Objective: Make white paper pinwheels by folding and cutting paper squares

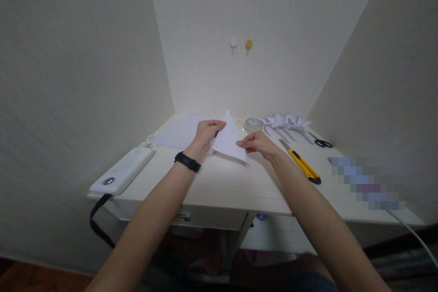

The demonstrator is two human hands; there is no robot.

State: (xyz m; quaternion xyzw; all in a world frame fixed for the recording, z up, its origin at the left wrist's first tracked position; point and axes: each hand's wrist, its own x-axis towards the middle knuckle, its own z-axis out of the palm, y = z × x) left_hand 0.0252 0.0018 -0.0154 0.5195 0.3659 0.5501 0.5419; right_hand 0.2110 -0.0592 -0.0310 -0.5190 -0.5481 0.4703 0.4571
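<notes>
A white sheet of paper (228, 142), folded to a triangle with its point upward, is held up over the desk between both hands. My left hand (208, 131) pinches its left edge near the top. My right hand (257, 143) grips the right edge lower down, thumb on the face toward me. The paper's lower right corner curls a little. Behind my left hand lie flat white sheets (178, 130). Just beyond my right hand is a roll of clear tape (253, 124), and a yellow utility knife (303, 164) with its blade out lies beside my right forearm.
White folded paper pinwheels (286, 123) lie at the back right, near black-handled scissors (323, 143). A white power bank-like device (123, 171) with a black strap sits at the left edge. A blurred-out object (366, 185) with a cable lies at right. Walls enclose the desk (219, 187).
</notes>
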